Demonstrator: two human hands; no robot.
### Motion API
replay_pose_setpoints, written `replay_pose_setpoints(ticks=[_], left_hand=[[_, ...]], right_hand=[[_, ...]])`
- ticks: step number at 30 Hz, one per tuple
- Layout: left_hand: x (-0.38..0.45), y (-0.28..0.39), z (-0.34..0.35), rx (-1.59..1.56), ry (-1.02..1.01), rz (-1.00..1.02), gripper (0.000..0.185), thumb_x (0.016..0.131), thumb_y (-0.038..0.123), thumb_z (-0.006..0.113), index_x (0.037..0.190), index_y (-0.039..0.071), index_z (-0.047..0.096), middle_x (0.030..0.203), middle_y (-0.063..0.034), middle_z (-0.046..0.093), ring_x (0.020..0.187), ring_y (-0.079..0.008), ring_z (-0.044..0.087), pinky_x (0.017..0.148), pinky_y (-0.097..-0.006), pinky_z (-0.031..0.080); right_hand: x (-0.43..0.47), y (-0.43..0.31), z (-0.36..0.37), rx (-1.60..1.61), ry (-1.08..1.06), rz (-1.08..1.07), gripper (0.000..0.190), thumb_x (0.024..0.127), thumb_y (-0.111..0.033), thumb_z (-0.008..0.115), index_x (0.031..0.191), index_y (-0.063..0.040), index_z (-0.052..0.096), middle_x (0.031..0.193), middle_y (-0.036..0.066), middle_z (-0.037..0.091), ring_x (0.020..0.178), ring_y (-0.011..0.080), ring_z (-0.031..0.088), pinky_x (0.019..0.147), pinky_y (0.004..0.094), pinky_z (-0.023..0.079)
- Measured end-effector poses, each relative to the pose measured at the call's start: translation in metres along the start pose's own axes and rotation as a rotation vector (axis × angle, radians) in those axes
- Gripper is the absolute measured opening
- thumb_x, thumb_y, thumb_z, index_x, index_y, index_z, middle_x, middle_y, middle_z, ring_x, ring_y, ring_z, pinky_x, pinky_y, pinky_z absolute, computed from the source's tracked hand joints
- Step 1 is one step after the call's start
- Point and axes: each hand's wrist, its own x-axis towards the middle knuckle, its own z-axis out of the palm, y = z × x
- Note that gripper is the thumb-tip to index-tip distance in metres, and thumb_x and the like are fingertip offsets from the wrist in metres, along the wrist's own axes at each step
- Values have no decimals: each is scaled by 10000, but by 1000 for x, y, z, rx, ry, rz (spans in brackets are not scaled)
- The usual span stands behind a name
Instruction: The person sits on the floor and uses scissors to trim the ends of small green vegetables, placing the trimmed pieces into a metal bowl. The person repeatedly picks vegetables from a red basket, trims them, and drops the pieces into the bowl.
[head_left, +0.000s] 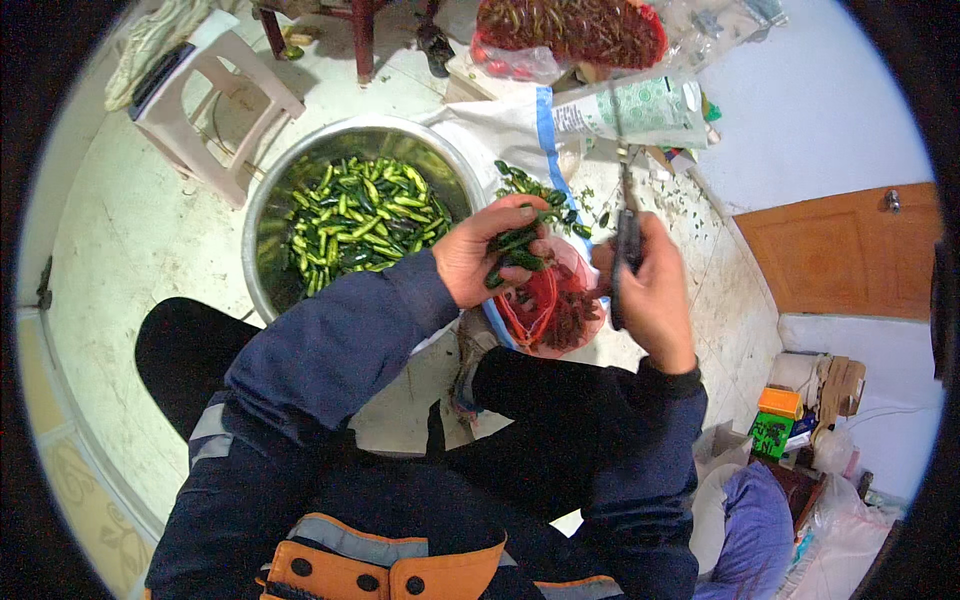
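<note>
My left hand (491, 251) is closed around several dark green peppers (517, 247), just right of a steel basin's rim. To its right, my right hand (656, 289) grips a black-handled bladed tool (626, 247) pointing away from me. The tool is blurred, and I cannot tell whether it is scissors or a knife. Many green pepper pieces (364, 214), some pale and some dark, lie inside the large steel basin (255, 247). Beyond my left hand, more green peppers and leafy bits (525, 182) lie on a white woven sack (480, 124) with a blue stripe.
Below my hands is a red mesh bag (574, 319) with dark red contents. A plastic stool (259, 146) stands beyond the basin at left. Another filled red mesh bag (570, 34) is at the far side. Boxes (780, 405) and a purple bundle (757, 517) lie at right.
</note>
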Motion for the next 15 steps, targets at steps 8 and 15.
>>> replay_pose_setpoints(ticks=[8, 15], left_hand=[[-115, 76, 58, 199, 96, 241, 415, 899, 26, 568, 1290, 114, 459, 1041, -60, 511, 892, -122, 546, 467, -195, 381], [-154, 87, 47, 262, 339, 443, 387, 865, 1, 575, 1232, 84, 483, 966, -81, 562, 796, -131, 548, 518, -217, 391]], right_hand=[[-3, -88, 94, 797, -376, -99, 222, 941, -48, 642, 1078, 15, 478, 1031, 144, 664, 792, 176, 688, 690, 306, 607], [3, -114, 142, 830, -450, -82, 244, 901, -24, 697, 1060, 7, 513, 948, 84, 658, 801, 170, 693, 718, 305, 623]])
